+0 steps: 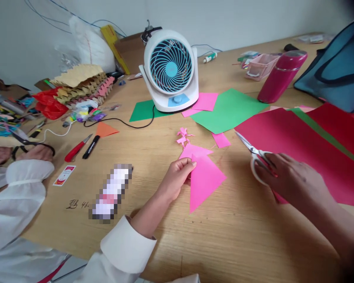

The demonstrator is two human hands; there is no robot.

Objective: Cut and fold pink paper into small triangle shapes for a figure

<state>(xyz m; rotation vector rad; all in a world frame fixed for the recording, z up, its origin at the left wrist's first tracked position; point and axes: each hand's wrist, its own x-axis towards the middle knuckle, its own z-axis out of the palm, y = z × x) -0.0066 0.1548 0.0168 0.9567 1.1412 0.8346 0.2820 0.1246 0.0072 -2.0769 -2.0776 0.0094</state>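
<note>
My left hand (177, 179) pinches a pink paper triangle (205, 181) between thumb and fingers, above the middle of the table. Just behind it lies another piece of pink paper (196, 150), partly covered. A small pile of pink paper scraps (183, 136) is beyond that. On the right, my right hand (287, 181) has its fingers around the handles of white-handled scissors (258, 153). Their blades point away to the left, over the edge of a large dark red sheet of paper (283, 137). Part of the handles is hidden by my fingers.
A white fan (171, 70) stands at the back on green paper (144, 111). A magenta bottle (283, 76) and blue bag (336, 70) are at right. Left lie a phone (112, 192), red cutter (78, 148) and black cutter (91, 146). Another person's hand (38, 152) holds black scissors.
</note>
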